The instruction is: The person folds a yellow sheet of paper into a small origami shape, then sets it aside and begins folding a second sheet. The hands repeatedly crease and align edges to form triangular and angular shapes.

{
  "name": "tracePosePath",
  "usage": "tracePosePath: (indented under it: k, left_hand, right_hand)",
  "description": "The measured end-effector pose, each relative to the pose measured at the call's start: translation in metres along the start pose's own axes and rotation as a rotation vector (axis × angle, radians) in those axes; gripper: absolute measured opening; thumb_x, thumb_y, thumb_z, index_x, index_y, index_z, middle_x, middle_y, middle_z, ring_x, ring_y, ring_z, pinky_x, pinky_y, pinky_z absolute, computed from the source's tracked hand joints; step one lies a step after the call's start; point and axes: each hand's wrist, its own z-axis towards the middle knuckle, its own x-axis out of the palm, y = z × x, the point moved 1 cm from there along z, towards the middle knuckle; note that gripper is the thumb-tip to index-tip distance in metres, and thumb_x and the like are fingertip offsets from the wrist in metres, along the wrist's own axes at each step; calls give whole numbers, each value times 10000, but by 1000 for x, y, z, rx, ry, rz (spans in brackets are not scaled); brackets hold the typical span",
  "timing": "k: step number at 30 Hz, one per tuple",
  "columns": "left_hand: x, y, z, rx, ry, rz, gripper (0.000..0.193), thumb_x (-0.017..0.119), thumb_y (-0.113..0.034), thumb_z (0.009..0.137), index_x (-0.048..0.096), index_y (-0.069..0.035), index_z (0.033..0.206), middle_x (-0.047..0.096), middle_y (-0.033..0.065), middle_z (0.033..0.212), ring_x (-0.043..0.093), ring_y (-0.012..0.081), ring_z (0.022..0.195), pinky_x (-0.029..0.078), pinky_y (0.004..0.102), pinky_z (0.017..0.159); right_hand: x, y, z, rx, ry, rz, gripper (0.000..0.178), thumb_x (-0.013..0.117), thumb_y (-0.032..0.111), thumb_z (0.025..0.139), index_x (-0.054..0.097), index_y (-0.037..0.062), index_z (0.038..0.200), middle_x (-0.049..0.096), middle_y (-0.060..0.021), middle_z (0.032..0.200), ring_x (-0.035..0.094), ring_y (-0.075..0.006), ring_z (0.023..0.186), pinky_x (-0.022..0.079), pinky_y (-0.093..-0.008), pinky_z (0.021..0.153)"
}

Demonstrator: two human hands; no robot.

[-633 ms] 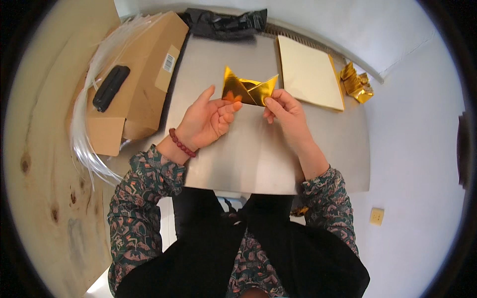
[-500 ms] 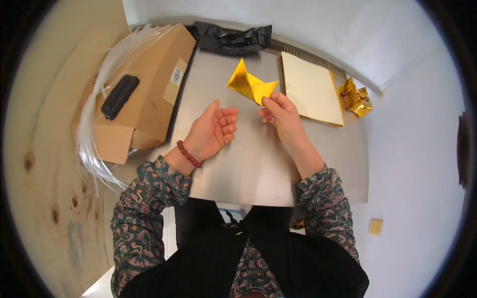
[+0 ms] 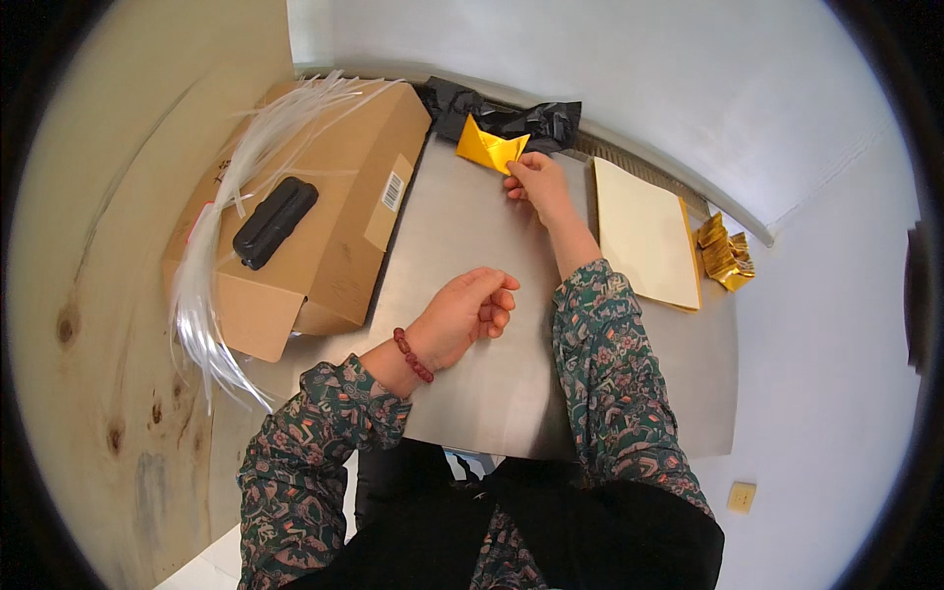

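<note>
My right hand (image 3: 539, 185) reaches toward the far side of the metal table. Between its thumb and fingers it pinches the near corner of a folded gold paper piece (image 3: 489, 149), shaped like a small boat with two pointed ends. This piece is just in front of a crumpled black plastic bag (image 3: 536, 120) and overlaps it in view. My left hand (image 3: 465, 317), with a dark red bracelet at the wrist, is over the near middle of the table. Its fingers are loosely curled, and no object shows in it.
A cardboard box (image 3: 369, 280) stands on the left, with clear plastic strips (image 3: 228, 192) and a black oblong object (image 3: 275, 222) on top. On the right lies a stack of cream-and-gold sheets (image 3: 644, 236). Folded gold paper pieces (image 3: 726, 253) sit beside it. A metal table (image 3: 462, 413) carries these.
My right hand has carried the folded gold paper away from me, toward the black bag. My left hand has drawn back nearer to me, and its fingers have curled in more.
</note>
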Motion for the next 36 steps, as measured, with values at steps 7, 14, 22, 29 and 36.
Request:
tracePosePath:
  k: [7, 14, 22, 29, 36]
  left_hand:
    - [1, 2, 1, -42, 30, 39, 320, 518, -344, 1171, 662, -62, 1218, 659, -17, 902, 597, 97, 742, 504, 260, 677]
    - [-2, 3, 3, -2, 30, 113, 308, 525, -324, 1166, 670, -54, 1191, 653, -11, 897, 603, 122, 749, 518, 274, 702]
    - [-7, -2, 6, 37, 130, 121, 274, 538, -283, 1168, 665, -41, 1194, 676, 10, 951, 630, 116, 792, 550, 276, 736]
    - [-10, -2, 6, 36, 123, 187, 244, 542, -244, 1169, 671, -38, 1200, 671, 11, 947, 618, 122, 813, 538, 275, 753]
    - [-17, -6, 7, 49, 115, 199, 232, 540, -226, 1169, 668, -36, 1212, 670, 5, 952, 613, 114, 812, 541, 267, 761]
  right_hand:
    - [9, -1, 22, -23, -47, 33, 303, 749, 88, 1016, 666, -52, 1272, 758, -129, 1073, 776, -191, 824, 652, -282, 708]
    - [-2, -23, -26, -314, -232, -141, 522, 775, 81, 942, 606, -45, 1419, 726, -181, 1296, 787, -224, 920, 635, -337, 821]
    - [-129, -10, -174, -845, -137, -699, 438, 797, 176, 947, 694, 68, 1359, 732, -136, 1356, 672, -304, 1274, 524, -434, 1113]
    - [-206, -38, -183, -661, -146, -979, 692, 897, 399, 852, 686, 83, 1431, 639, -123, 1508, 551, -357, 1383, 451, -468, 1187]
    - [-212, -46, -170, -572, -125, -936, 630, 891, 410, 855, 723, 112, 1384, 639, -117, 1449, 546, -349, 1339, 457, -462, 1168]
